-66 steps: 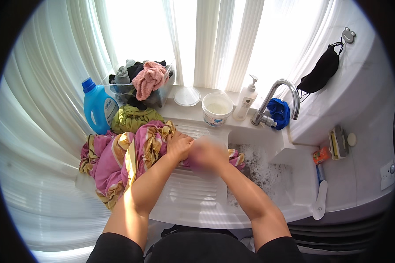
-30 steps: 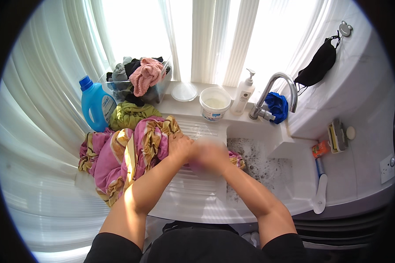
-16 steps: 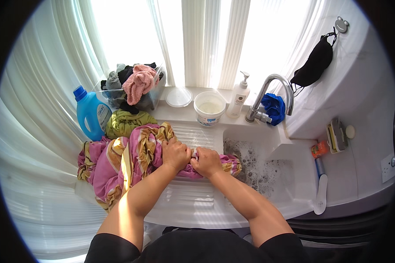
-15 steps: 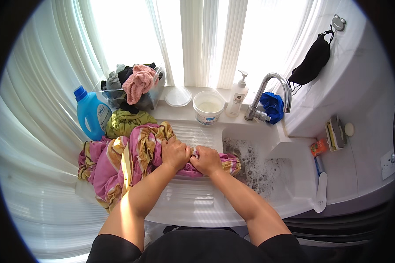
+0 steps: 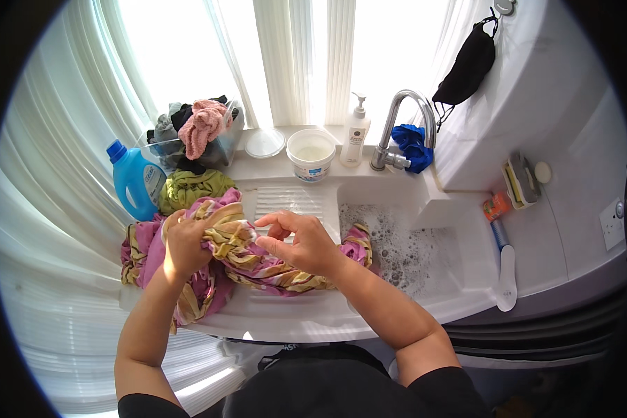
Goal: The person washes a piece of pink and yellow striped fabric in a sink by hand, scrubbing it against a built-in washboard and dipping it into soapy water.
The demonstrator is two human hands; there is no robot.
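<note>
Though tight in left hand (image 5: pixel 187 244), pink cloth (image 5: pixel 272 276) beside (perhaps against) half-spread right hand (image 5: pixel 304 242).

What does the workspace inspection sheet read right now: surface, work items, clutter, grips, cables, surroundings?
Surface: white sink with ribbed washboard; suds in the basin.
Work items: pink-and-yellow cloth bunched across the washboard, one end at the basin's edge.
Clutter: green cloth, blue bottle, clear bin of fabrics, open white tub, round lid, pump bottle.
Grips: left grip closed on the cloth; right grip with thumb and forefinger parted, contact unclear.
Cables: nothing seen.
Surroundings: white curtains, chrome faucet, black mask hanging, wall outlet.
</note>
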